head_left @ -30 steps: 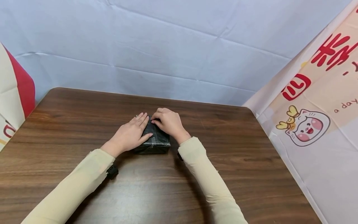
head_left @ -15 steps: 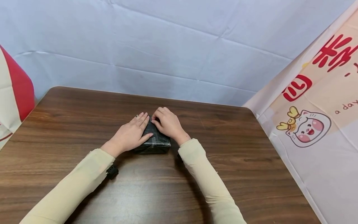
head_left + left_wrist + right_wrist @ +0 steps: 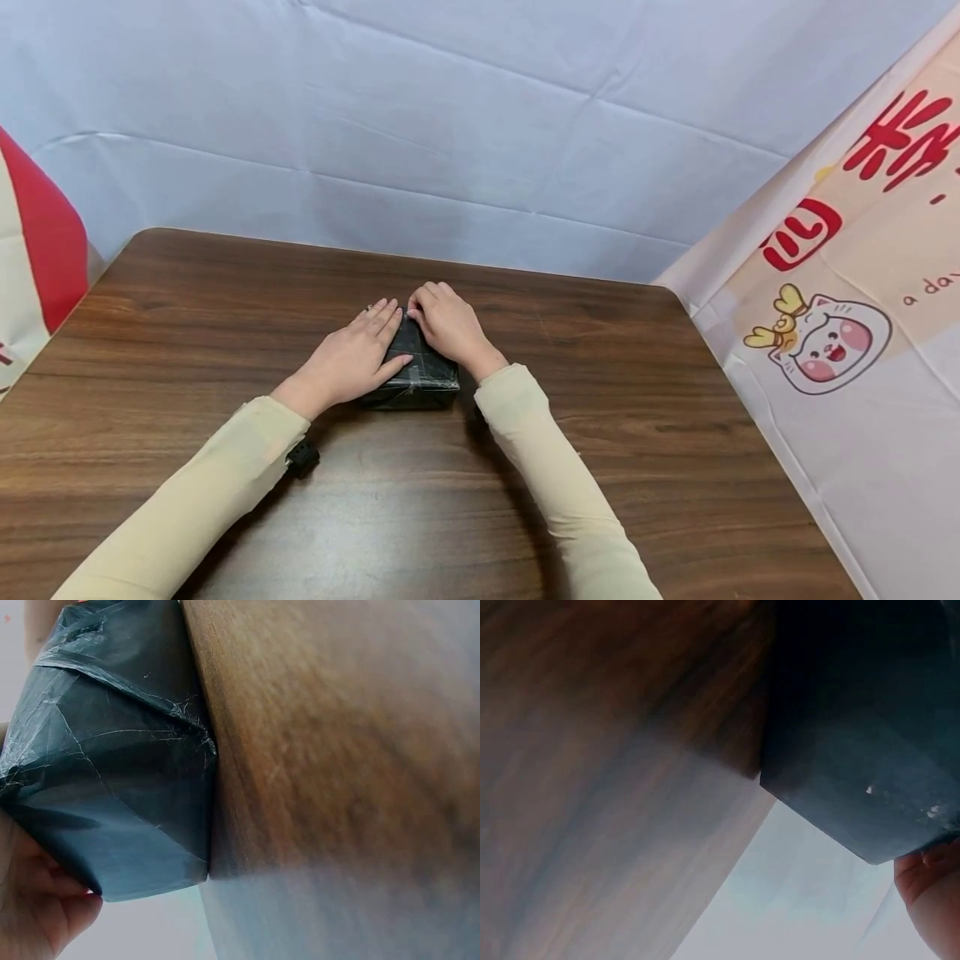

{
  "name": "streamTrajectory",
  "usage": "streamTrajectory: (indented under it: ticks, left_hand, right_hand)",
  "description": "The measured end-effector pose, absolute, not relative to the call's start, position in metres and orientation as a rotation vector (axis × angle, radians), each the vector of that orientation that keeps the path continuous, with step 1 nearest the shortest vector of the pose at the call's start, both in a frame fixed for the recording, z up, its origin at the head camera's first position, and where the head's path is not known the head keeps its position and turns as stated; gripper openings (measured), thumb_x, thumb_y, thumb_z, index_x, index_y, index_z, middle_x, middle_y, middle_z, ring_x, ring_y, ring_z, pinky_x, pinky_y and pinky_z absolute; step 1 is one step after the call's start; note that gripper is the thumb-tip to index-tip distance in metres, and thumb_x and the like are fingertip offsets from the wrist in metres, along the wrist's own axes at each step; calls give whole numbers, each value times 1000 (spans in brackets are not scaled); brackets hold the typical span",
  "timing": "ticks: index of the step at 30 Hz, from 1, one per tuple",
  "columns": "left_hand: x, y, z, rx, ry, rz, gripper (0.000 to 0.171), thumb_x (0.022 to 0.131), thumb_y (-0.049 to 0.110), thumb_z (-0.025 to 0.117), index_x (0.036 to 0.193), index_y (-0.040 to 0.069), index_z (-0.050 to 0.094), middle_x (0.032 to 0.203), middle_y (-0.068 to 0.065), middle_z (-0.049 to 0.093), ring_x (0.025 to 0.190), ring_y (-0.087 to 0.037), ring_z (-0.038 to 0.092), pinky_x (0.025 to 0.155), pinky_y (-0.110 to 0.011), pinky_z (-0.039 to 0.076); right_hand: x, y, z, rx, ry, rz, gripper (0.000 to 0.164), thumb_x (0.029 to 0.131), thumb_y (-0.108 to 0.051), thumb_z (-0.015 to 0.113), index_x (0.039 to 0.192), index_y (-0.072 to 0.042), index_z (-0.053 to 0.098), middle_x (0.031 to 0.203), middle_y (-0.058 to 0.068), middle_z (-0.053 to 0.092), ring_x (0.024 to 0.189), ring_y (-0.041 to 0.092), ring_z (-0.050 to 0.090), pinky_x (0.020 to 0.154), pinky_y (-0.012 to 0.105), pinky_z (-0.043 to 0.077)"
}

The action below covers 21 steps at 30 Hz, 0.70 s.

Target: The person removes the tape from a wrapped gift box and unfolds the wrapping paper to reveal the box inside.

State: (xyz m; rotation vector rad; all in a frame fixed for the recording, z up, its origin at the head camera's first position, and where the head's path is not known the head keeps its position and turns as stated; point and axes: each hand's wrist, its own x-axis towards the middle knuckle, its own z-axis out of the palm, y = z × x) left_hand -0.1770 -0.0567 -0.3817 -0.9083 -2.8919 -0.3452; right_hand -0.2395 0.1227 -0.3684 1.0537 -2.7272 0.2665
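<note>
A small box-shaped package (image 3: 420, 367) wrapped in glossy black plastic sits on the wooden table, with clear tape across its near edge. Spread over the package's left top is my left hand (image 3: 348, 362), its fingers extended and its thumb pointing right. At the far top edge my right hand (image 3: 448, 325) has curled fingers and pinches the black plastic wrapping; its fingertips partly hide the exact spot. Creased folds mark the package's side (image 3: 112, 765) in the left wrist view. The right wrist view shows a dark, smooth side (image 3: 855, 765) with small pale specks.
Brown wood-grain table (image 3: 637, 458) extends around the package. Behind it hangs a pale cloth backdrop (image 3: 450, 125); a printed banner (image 3: 832, 342) hangs on the right, and a red and white cloth (image 3: 45, 233) at the left. A black wrist device (image 3: 302, 459) sits under the left sleeve.
My right hand has shifted slightly away and to the right along the package's far edge. The left hand stays pressed on the package, which has hardly moved.
</note>
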Motion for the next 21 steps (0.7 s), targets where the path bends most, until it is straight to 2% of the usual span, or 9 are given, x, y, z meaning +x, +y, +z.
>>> streamTrajectory:
  ticks: [3,7,11,16,21]
  left_hand:
    - [-177,-57,-384,-907,-2895,-349,70,99,45,41,144,-7,29,150,-24,24,140,-33,20,112,-44,20]
    - [-178,-58,-385,-902,-2907,-352,71,99,45,41,145,-7,28,151,-23,23,140,-33,19,112,-44,20]
    - [-178,-58,-384,-890,-2920,-339,71,99,46,41,145,-6,26,151,-23,21,140,-33,19,112,-44,20]
    - [-178,-58,-384,-896,-2914,-341,71,99,45,41,145,-7,27,151,-23,22,141,-33,18,112,-44,20]
    - [-177,-57,-385,-901,-2899,-356,69,99,44,42,144,-7,29,151,-23,23,140,-33,20,112,-43,20]
  right_hand:
    - [-242,126,-369,1041,-2778,496,16,98,-22,52,101,-8,62,98,5,60,94,19,53,82,32,44]
    - [-246,135,-370,1101,-2749,863,14,93,-16,62,102,-7,65,98,5,60,90,18,54,81,33,45]
    - [-249,139,-373,1222,-2657,904,15,88,-14,68,102,-7,67,98,4,60,90,18,55,82,33,45]
    - [-250,135,-377,1171,-2647,790,8,92,-17,62,94,-10,66,94,2,59,87,15,53,79,28,44]
    - [-248,129,-375,1058,-2724,694,10,96,-19,56,96,-10,61,93,2,58,83,15,52,75,31,43]
